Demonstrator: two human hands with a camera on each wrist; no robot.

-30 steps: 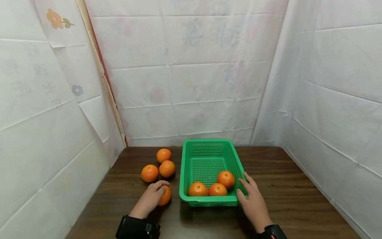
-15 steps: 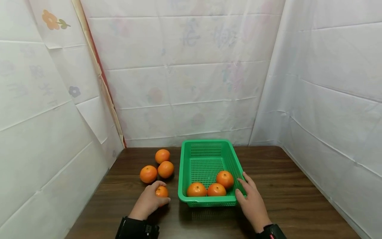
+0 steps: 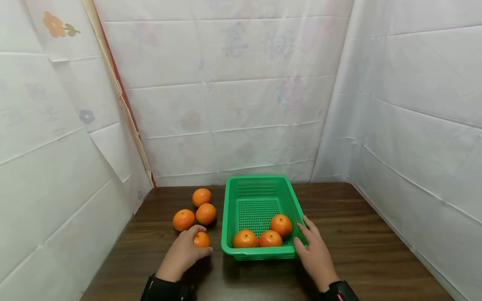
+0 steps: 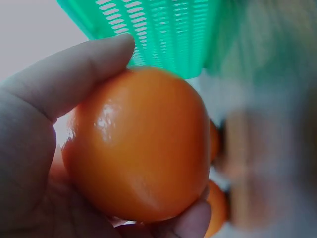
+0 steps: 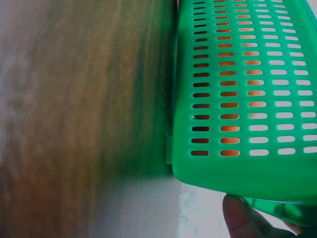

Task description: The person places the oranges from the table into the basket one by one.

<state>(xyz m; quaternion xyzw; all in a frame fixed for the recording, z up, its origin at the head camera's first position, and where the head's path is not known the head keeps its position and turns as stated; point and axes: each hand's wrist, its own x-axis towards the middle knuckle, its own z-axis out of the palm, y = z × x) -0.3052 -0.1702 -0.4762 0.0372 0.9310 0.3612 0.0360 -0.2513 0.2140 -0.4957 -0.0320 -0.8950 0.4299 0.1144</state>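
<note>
My left hand (image 3: 182,253) holds an orange (image 3: 202,239), thumb on the near side and fingers on the far side. In the left wrist view the fingers curl round this orange (image 4: 141,148); whether it touches the table cannot be told. A green perforated basket (image 3: 241,252) stands to its right, with three oranges at its near end, one of them an orange (image 3: 280,225) near the right wall. My right hand (image 3: 316,257) rests with extended fingers on the basket's right rim by the near corner. In the right wrist view, the thumb (image 5: 237,215) lies at the rim.
Three more oranges sit on the brown wooden table (image 3: 376,251) left of the basket: a far orange (image 3: 201,197), a middle orange (image 3: 206,214) and a left orange (image 3: 184,220). White sheeting (image 3: 233,104) encloses the table behind and at both sides.
My left hand's thumb has come round the near side of the orange, baring its top. The right hand stays on the basket rim. The whole head view has shifted slightly.
</note>
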